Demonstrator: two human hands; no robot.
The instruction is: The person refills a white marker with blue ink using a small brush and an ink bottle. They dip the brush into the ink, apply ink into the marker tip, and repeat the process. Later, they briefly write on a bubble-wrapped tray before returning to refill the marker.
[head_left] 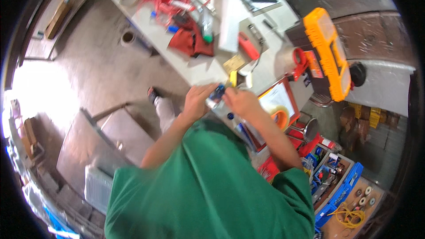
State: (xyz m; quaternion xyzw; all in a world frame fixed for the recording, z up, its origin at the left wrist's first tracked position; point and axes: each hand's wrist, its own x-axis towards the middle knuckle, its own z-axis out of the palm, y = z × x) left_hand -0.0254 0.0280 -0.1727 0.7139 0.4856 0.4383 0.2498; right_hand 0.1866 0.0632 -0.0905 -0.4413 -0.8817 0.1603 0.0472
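Note:
At the near edge of the white table [177, 44], both hands meet around a small clear and dark-blue object [216, 94], possibly a little bottle. My left hand [197, 101] closes on its left side, fingers pointing toward the blue part. From the right, my right hand [241, 102] has its fingers bent against the blue part. Fingers and blur hide much of the object, so its exact kind cannot be made out. Just beyond my right hand stands a yellow and white roll [239, 79]. A tan tape roll [280, 117] lies beside my right forearm.
Tangled red cable [170, 2], a red pouch [191, 42] and a red-handled tool [249, 46] lie farther up the table. An orange-lidded toolbox [327, 55] stands at the right. Below it sits a blue-edged bin of tools [338, 194]. A metal cabinet [128, 132] is left.

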